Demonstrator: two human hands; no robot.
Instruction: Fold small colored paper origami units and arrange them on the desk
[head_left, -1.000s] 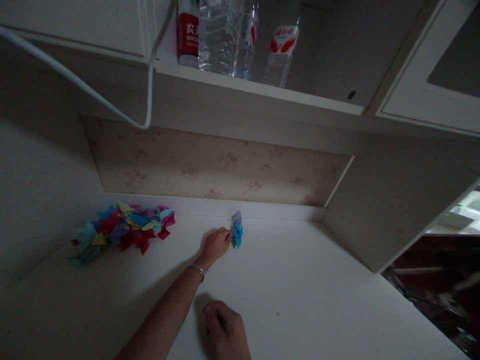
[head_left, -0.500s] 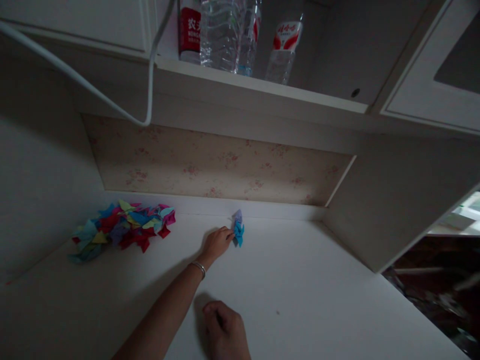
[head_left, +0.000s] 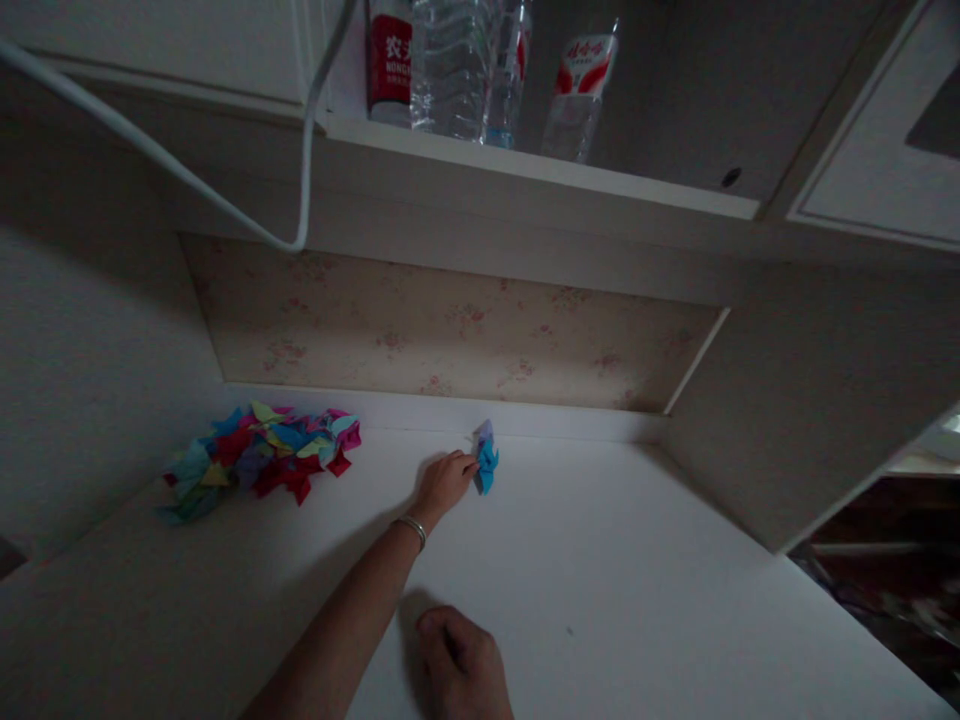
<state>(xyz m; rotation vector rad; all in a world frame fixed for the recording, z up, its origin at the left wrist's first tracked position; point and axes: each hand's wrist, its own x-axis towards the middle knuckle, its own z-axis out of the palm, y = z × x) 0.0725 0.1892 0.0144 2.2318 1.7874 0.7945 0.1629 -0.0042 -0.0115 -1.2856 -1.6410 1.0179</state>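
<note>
My left hand (head_left: 448, 480), with a bangle on its wrist, reaches to the back of the white tabletop (head_left: 645, 580). Its fingertips pinch the edge of a blue origami paper crane (head_left: 488, 466). Just behind that, against the back ledge, is a lilac folded paper piece (head_left: 485, 432). My right hand (head_left: 466, 662) rests near the front, its fingers curled into a loose fist with nothing visible in them. At the left lies a heap of folded paper cranes (head_left: 289, 450) in red, blue, yellow, purple and pale green.
A cabinet shelf (head_left: 540, 178) overhangs the back, holding several plastic bottles (head_left: 581, 75). A white cable (head_left: 202, 190) hangs down at the upper left. White side panels (head_left: 817, 390) bound the tabletop, and floral wallpaper (head_left: 450, 320) covers the back wall.
The view has shifted slightly, moving the scene a little to the right in the picture. My left hand stays at the blue paper crane, and my right hand keeps its fist.
</note>
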